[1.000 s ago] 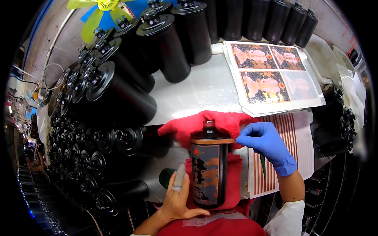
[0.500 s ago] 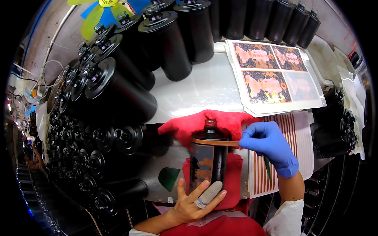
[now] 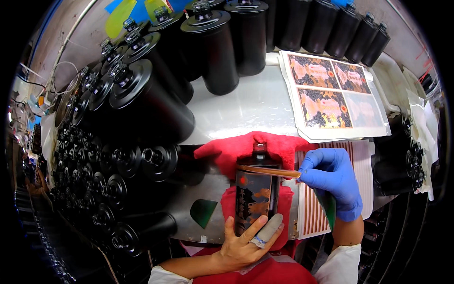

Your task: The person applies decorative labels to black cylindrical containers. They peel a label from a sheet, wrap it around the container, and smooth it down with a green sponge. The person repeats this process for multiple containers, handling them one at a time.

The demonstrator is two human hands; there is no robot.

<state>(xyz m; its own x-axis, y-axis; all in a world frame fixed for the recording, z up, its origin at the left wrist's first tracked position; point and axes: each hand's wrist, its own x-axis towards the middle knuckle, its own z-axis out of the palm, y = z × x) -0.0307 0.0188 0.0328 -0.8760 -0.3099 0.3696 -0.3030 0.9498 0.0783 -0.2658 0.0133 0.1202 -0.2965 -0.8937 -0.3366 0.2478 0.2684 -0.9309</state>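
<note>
A black bottle (image 3: 257, 194) with a decorated front label lies on a red cloth (image 3: 222, 150), its neck pointing away from me. My left hand (image 3: 243, 244) grips the bottle's lower end, a grey cover on one finger. My right hand (image 3: 333, 182), in a blue glove, pinches the free end of a copper-coloured strip (image 3: 269, 171). That strip runs across the bottle just below its shoulder; how much of it sticks there I cannot tell. A green, thin scraper-like piece (image 3: 327, 206) hangs under the gloved hand. Another green scraper-like piece (image 3: 204, 213) lies left of the bottle.
Under my right hand lies a white sheet of copper strips (image 3: 314, 217). Beyond it are printed label sheets (image 3: 326, 132), one panel peeled pale. Several black bottles (image 3: 156, 102) stand along the back and left, and more lie stacked at left. Dark bottles (image 3: 392, 177) also lie at right.
The bottle has turned under my left hand, bringing a red mark and more of the label into view. The green piece under my right hand shows more. The whole view has shifted slightly.
</note>
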